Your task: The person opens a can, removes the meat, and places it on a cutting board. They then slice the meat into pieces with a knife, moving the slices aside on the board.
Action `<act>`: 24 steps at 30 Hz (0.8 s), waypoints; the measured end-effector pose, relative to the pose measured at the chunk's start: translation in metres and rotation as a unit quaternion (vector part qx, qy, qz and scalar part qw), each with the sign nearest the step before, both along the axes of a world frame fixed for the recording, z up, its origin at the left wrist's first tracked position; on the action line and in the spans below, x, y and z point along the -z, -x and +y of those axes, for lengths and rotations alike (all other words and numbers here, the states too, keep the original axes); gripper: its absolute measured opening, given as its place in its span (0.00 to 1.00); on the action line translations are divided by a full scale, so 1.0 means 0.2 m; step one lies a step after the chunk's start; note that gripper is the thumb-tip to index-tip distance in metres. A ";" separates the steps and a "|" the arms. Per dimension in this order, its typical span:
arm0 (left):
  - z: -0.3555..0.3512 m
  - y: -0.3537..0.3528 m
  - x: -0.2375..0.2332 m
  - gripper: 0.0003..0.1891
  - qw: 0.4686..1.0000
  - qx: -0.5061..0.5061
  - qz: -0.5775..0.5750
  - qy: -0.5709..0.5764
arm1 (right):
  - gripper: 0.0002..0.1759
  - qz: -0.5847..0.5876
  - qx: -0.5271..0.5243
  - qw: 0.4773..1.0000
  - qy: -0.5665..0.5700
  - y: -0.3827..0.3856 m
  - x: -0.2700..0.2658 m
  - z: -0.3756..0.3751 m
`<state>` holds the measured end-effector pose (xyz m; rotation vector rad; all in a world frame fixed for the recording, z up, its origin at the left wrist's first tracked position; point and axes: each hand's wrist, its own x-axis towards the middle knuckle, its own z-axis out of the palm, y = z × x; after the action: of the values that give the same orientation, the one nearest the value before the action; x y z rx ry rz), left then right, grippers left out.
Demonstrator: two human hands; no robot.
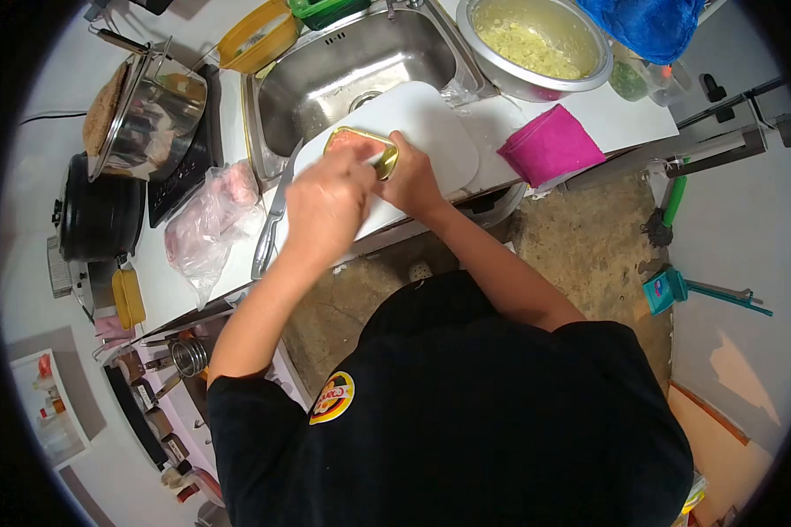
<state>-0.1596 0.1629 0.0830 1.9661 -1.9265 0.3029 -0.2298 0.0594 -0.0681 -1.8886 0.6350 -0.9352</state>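
Note:
An open rectangular tin [353, 136] with pink contents and a gold-coloured rim is held above a white cutting board [448, 145]. My right hand [409, 180] grips the tin's right side. Over its near edge is my left hand [330, 200], fingers closed and slightly blurred by motion. A short pale piece shows beside those fingers, but what they hold cannot be made out. A knife [277, 211] with a grey handle lies along the board's left side.
Beyond the board is a steel sink [360, 57]. A large bowl [536, 86] of pale shredded food and a pink cloth [554, 147] sit right. Left are a plastic bag [204, 224], steel pot [169, 119] and black pot [101, 211].

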 end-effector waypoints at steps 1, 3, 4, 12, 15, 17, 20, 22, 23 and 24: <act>-0.01 -0.02 -0.01 0.03 1.000 -0.003 -0.027 0.012 | 0.30 -0.018 -0.010 1.000 0.009 0.00 0.01 0.00; 0.01 0.02 0.03 0.06 0.999 0.048 -0.005 0.006 | 0.31 -0.056 -0.028 0.998 0.028 -0.01 0.02 -0.02; 0.02 0.04 0.06 0.08 0.997 0.073 0.006 0.003 | 0.32 -0.057 -0.039 0.998 0.002 -0.01 0.02 -0.03; 0.12 0.02 0.15 0.09 0.994 0.094 -0.033 0.035 | 0.30 -0.058 -0.059 0.997 0.014 0.01 -0.01 -0.05; 0.16 -0.02 0.19 0.07 0.992 0.101 -0.063 0.046 | 0.32 -0.050 -0.075 0.996 0.004 0.01 -0.01 -0.07; 0.17 -0.03 0.22 0.07 0.990 0.107 -0.075 0.061 | 0.33 -0.043 -0.087 0.995 -0.003 0.01 -0.01 -0.08; 0.18 -0.05 0.27 0.08 0.986 0.120 -0.075 0.091 | 0.35 -0.051 -0.101 0.993 -0.011 0.00 0.02 -0.10; 0.19 -0.07 0.29 0.08 0.983 0.126 -0.088 0.101 | 0.35 -0.061 -0.116 0.991 -0.025 0.00 0.03 -0.11; 0.19 -0.07 0.29 0.08 0.982 0.130 -0.083 0.106 | 0.36 -0.053 -0.125 0.991 -0.020 0.00 0.04 -0.12; 0.19 -0.07 0.30 0.08 0.982 0.134 -0.078 0.112 | 0.37 -0.044 -0.133 0.990 -0.014 0.00 0.04 -0.14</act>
<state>-0.1456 0.2012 0.0235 1.5598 -2.1195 0.5863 -0.2307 0.0318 -0.0756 -1.8416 0.3312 -0.8263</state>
